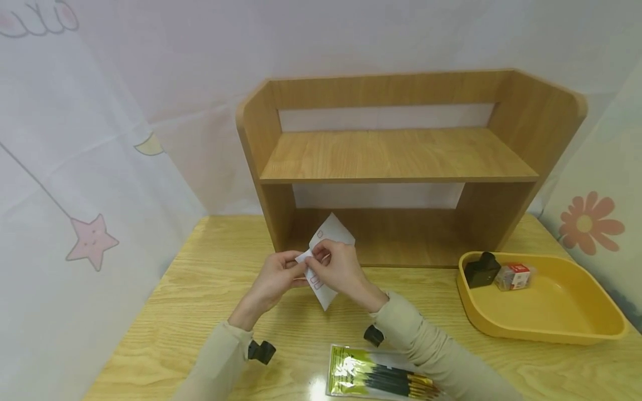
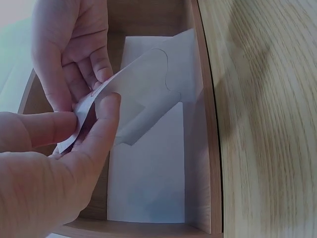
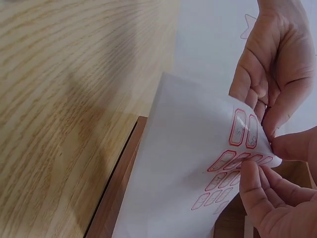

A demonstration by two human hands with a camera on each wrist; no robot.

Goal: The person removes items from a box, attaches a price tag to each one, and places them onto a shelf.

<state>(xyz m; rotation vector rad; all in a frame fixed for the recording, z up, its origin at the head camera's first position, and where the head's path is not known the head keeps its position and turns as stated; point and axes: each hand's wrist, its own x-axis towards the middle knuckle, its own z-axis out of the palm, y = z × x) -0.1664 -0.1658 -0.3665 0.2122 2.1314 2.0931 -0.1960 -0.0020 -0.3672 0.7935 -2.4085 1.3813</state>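
Observation:
A white sheet of red-bordered labels (image 1: pixel 335 229) is held up, tilted and bent, in front of the shelf's lower compartment. My left hand (image 1: pixel 275 277) pinches its left edge between thumb and fingers. At the same edge my right hand (image 1: pixel 343 270) grips the sheet with thumb and fingertips, close to the left fingers. In the right wrist view, rows of small red frames with handwritten marks show on the label sheet (image 3: pixel 173 144). Its plain back, crossed by a curved line, faces the left wrist view. Whether a single label is lifted between the fingertips cannot be told.
A two-tier wooden shelf (image 1: pixel 398 156) stands at the back of the table. On the right, a yellow tray (image 1: pixel 562 301) holds a black object (image 1: pixel 481 271) and a small red-and-white package (image 1: pixel 516 277). A clear pack of paintbrushes (image 1: pixel 386 379) lies near the front, partly behind the right sleeve.

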